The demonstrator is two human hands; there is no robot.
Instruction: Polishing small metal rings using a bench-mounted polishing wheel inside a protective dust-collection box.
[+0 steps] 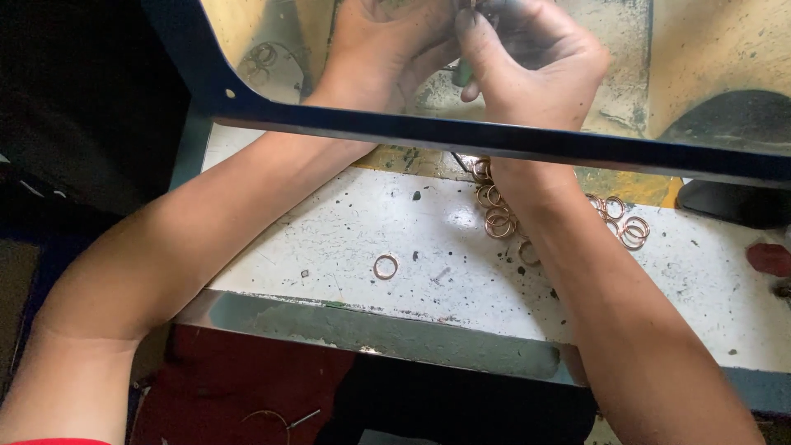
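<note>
My left hand and my right hand are raised together beyond a dark blue metal bar, fingers pinched close on something small at the top edge. A green-handled object shows between the hands, gripped by the right one; what the left fingers hold is hidden. A pile of several copper-coloured rings lies on the white worktop under my right wrist. More rings lie to the right of that forearm. One single ring lies apart, nearer the front edge.
The worktop's metal front lip runs across below the arms. A few rings rest at the back left. A dark rounded object and a red piece sit at the right. Red cloth with a wire loop lies below.
</note>
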